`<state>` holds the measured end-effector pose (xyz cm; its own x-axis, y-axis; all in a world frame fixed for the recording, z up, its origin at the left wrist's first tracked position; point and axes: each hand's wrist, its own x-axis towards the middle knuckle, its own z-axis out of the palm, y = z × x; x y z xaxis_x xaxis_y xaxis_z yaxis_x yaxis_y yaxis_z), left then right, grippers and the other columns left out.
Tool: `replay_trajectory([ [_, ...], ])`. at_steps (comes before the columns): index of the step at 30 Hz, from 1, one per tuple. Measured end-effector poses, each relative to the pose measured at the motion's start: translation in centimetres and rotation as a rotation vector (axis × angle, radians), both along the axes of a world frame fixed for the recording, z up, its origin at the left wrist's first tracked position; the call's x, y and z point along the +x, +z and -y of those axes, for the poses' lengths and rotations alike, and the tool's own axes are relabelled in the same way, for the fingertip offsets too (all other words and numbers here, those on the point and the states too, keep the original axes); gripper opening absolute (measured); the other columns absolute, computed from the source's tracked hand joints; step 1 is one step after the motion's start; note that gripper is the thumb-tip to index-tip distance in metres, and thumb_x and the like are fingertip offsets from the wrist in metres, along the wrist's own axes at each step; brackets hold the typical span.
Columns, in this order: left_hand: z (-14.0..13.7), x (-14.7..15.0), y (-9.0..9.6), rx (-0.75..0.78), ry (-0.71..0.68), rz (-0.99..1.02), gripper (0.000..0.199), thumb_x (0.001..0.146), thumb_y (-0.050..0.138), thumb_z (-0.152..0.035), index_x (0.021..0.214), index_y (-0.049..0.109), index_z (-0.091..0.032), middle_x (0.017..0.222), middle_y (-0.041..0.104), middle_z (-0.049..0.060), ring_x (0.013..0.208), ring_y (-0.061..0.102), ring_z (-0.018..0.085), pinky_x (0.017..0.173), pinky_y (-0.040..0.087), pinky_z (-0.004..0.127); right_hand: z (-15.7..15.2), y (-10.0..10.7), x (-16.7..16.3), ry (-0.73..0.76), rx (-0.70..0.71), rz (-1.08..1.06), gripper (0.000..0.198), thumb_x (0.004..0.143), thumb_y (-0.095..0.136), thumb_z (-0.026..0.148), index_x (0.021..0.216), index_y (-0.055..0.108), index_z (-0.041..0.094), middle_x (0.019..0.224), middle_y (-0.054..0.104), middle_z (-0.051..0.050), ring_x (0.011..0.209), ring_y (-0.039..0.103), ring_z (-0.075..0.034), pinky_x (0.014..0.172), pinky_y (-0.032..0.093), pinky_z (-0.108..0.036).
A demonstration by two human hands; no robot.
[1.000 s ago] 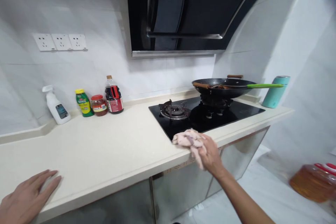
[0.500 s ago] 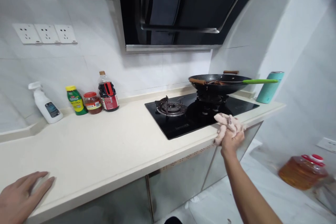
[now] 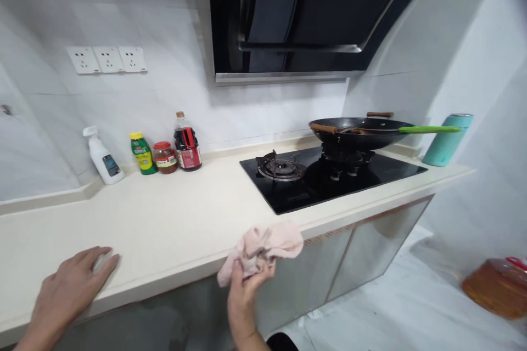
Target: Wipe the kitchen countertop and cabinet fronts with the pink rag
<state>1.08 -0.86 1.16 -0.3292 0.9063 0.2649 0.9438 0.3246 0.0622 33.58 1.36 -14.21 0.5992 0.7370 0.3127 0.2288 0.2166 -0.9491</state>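
A crumpled pale pink cloth [image 3: 263,244] with dark stains is in my right hand [image 3: 247,296], its fingers closed on the lower part. The cloth is at the front edge of the cream countertop [image 3: 177,208], left of the gas stove's near corner. My left hand [image 3: 74,285] lies on the counter near its front edge, thumb apart from the fingers, with nothing in it. On the black glass gas stove [image 3: 296,192] the left burner [image 3: 282,169] is bare. A wok [image 3: 370,140] sits over the right burner, with a green-handled utensil [image 3: 428,129] resting across it.
Along the wall stand a white spray bottle [image 3: 105,162], a green-and-yellow bottle [image 3: 143,154], a red-lidded jar [image 3: 165,159] and a dark sauce bottle [image 3: 188,148]. A turquoise tumbler [image 3: 447,141] is beside the wok. The range hood [image 3: 308,16] overhangs the stove; an oil jug [image 3: 496,288] is on the floor.
My right hand has moved left with the cloth, from the stove's front edge to the counter edge left of it. The camera view has turned slightly left. My left hand stays on the counter.
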Motion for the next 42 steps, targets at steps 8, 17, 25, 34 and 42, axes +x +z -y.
replay_trajectory([
  [8, 1.3, 2.0, 1.4, 0.008, 0.013, 0.103, 0.060, 0.093, 0.032, -0.058, 0.130, 0.065, -0.025, 0.149, 0.058, 0.008, 0.141, 0.047, 0.033, 0.113, 0.038, 0.054, 5.9, -4.5, -1.5, 0.578, 0.077, -0.037, 0.053, 0.096, 0.043, 0.039, 0.147, 0.029, 0.032, 0.149, 0.043, -0.015, 0.133, 0.053, -0.032, 0.102, 0.052, -0.049],
  [17, 1.5, 1.8, 0.5, 0.080, -0.006, 0.124, 0.061, 0.090, 0.034, -0.057, 0.125, 0.069, -0.023, 0.146, 0.061, 0.010, 0.140, 0.049, 0.032, 0.113, 0.038, 0.051, -1.8, 10.8, 8.7, 0.572, 0.126, 0.165, 0.059, 0.096, 0.034, 0.058, 0.143, 0.048, 0.025, 0.135, 0.062, -0.009, 0.133, 0.051, -0.027, 0.109, 0.045, -0.044],
  [25, 1.4, 1.8, 0.0, 0.128, 0.006, 0.132, 0.057, 0.089, 0.037, -0.056, 0.122, 0.071, -0.024, 0.144, 0.063, 0.010, 0.138, 0.051, 0.032, 0.112, 0.038, 0.049, -6.3, 12.0, 18.3, 0.145, 0.061, 0.440, 0.051, 0.086, 0.044, 0.050, 0.123, 0.060, 0.019, 0.132, 0.060, -0.018, 0.124, 0.054, -0.033, 0.105, 0.044, -0.052],
  [34, 1.6, 2.1, -0.1, 0.114, 0.015, 0.091, 0.058, 0.091, 0.035, -0.056, 0.125, 0.069, -0.023, 0.145, 0.061, 0.009, 0.139, 0.049, 0.031, 0.113, 0.037, 0.049, -5.3, 13.0, 7.8, 0.512, -0.087, 1.068, 0.054, 0.093, 0.056, 0.062, 0.131, 0.068, 0.025, 0.149, 0.053, -0.015, 0.141, 0.043, -0.039, 0.114, 0.033, -0.062],
  [42, 1.6, 1.9, 0.2, 0.117, 0.012, 0.106, 0.058, 0.090, 0.036, -0.056, 0.124, 0.069, -0.023, 0.144, 0.062, 0.008, 0.137, 0.052, 0.033, 0.112, 0.040, 0.051, 0.9, 13.0, -4.1, 0.795, 0.251, 1.181, 0.057, 0.079, 0.078, 0.061, 0.126, 0.062, 0.032, 0.153, 0.047, -0.009, 0.140, 0.038, -0.041, 0.111, 0.034, -0.062],
])
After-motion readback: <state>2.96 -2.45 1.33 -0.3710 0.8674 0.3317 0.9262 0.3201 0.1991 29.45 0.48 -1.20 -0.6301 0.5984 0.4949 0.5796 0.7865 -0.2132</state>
